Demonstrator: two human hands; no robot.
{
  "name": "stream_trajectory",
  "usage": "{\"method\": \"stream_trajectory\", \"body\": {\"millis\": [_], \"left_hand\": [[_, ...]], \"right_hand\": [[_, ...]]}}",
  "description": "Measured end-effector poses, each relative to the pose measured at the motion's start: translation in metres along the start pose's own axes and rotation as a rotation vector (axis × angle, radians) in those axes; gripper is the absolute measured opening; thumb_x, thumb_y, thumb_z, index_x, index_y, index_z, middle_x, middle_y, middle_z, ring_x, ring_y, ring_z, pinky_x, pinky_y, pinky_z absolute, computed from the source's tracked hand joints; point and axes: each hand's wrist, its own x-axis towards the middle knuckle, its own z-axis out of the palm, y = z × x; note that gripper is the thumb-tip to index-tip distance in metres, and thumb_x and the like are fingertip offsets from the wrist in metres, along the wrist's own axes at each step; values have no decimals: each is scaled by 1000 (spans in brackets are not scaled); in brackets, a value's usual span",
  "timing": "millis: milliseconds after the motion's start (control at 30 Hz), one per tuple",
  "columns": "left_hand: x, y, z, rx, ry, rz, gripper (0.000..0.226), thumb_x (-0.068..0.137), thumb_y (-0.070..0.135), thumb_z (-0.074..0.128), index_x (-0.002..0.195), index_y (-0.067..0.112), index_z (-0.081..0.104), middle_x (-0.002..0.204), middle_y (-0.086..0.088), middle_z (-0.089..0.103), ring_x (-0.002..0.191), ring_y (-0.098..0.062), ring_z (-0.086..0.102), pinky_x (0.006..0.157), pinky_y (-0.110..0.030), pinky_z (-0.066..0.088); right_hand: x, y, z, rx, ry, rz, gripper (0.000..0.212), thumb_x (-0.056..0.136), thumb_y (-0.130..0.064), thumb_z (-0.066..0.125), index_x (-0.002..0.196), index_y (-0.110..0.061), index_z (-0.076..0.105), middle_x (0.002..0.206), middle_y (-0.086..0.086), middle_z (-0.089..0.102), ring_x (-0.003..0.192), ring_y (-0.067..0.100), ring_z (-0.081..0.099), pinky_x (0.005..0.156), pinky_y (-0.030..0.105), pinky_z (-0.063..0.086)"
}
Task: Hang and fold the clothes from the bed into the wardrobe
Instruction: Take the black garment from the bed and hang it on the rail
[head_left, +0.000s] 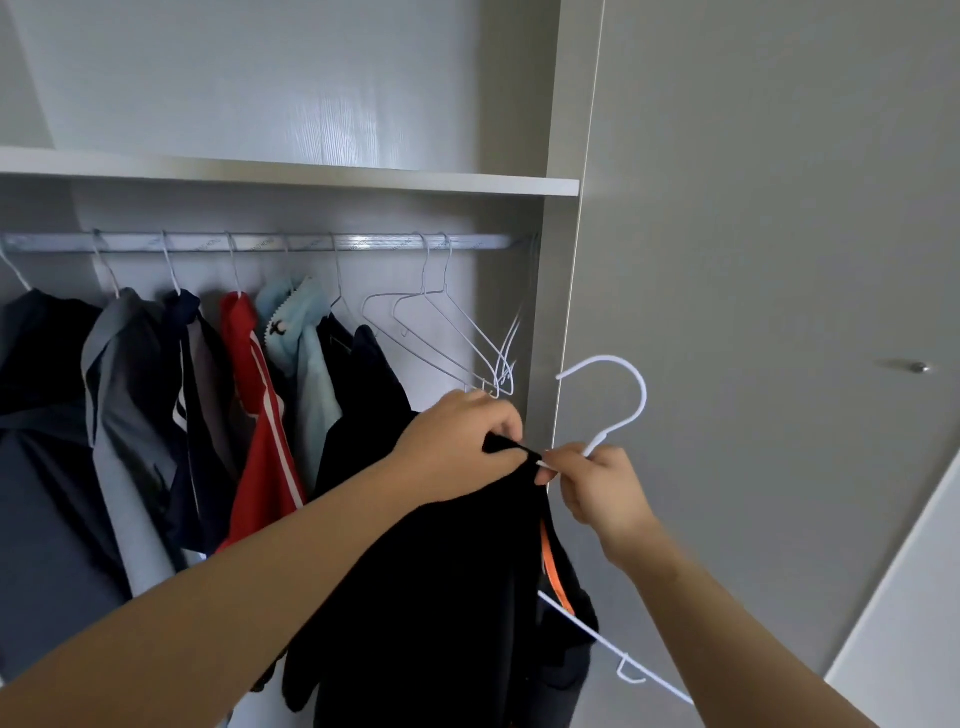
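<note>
Left hand (462, 441) fingers pinch the black garment (441, 571) at its top; right hand (597, 488) fingers grip the white hanger (631, 395), seemingly threaded inside, before the wardrobe rail (260, 242).

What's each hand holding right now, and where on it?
Left hand pinches the black garment at its top edge. Right hand grips the white hanger at its neck, just below the hook.

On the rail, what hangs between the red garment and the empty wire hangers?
Head view: a light blue garment, then a dark garment, hang between the red garment and the empty hangers.
</note>
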Motion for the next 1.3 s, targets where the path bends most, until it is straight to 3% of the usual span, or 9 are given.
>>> {"method": "stream_trajectory", "body": {"millis": [100, 267, 433, 600, 733, 900, 1000, 1133, 1300], "left_hand": [[-1, -14, 1, 328, -41, 199, 23, 89, 50, 45, 107, 38, 54, 96, 16, 48, 101, -7, 41, 86, -25, 22], [-5, -16, 9, 227, 72, 128, 20, 92, 44, 44, 100, 32, 58, 84, 9, 57, 84, -13, 57, 65, -24, 34], [-1, -16, 3, 173, 240, -13, 17, 89, 44, 50, 94, 31, 60, 84, 10, 63, 83, -9, 58, 61, -23, 34], [-1, -18, -12, 127, 335, -59, 13, 86, 41, 57, 90, 30, 61, 84, 9, 66, 84, -14, 61, 64, -26, 39], [-3, -27, -29, 30, 439, -119, 13, 85, 40, 61, 91, 28, 64, 82, 11, 66, 80, -16, 62, 65, -26, 40], [-2, -42, -51, -73, 500, -181, 14, 84, 43, 60, 91, 30, 62, 68, 20, 53, 72, -9, 53, 57, -22, 34], [-4, -49, -62, -70, 520, -227, 7, 83, 44, 61, 84, 38, 56, 66, 20, 50, 74, -7, 48, 64, -26, 32], [-9, -53, -73, -100, 574, -238, 10, 83, 42, 61, 81, 40, 52, 66, 15, 53, 70, -11, 51, 62, -28, 39], [-16, -62, -95, -134, 632, -213, 12, 84, 38, 63, 83, 41, 52, 72, 13, 56, 73, -14, 58, 71, -37, 50]], "right_hand": [[0, 0, -5, 33, 5, -1, 44, 87, -5, 53, 43, -13, 60, 35, -5, 24, 33, 8, 20, 35, 14, 20], [1, -9, -2, -31, 156, -93, 25, 85, -13, 59, 64, 1, 59, 45, -2, 44, 45, 12, 35, 49, 21, 32], [-3, -13, 5, -230, 506, -433, 20, 83, -18, 65, 70, -26, 52, 73, -15, 54, 75, 12, 51, 72, 24, 37], [-2, -2, 24, -417, 198, -356, 16, 81, -30, 67, 69, -22, 61, 62, -14, 59, 64, 0, 56, 59, 7, 39], [-1, 8, 36, -449, -36, -347, 20, 80, -18, 68, 69, -29, 56, 62, -18, 57, 62, -5, 54, 61, 1, 39], [2, 15, 44, -356, 97, -405, 33, 79, -9, 66, 80, -35, 45, 88, -17, 46, 77, -6, 50, 67, 0, 36], [8, 14, 53, -328, -83, -402, 36, 80, -11, 68, 99, -34, 46, 96, -21, 41, 85, -6, 49, 72, -1, 37], [11, 16, 65, -226, -280, -275, 34, 81, -11, 67, 94, -35, 47, 79, -10, 50, 71, 2, 50, 68, 10, 41], [12, 26, 73, -742, -442, -279, 20, 88, -29, 56, 94, -10, 57, 87, 6, 63, 85, 19, 62, 70, 18, 44]]}}
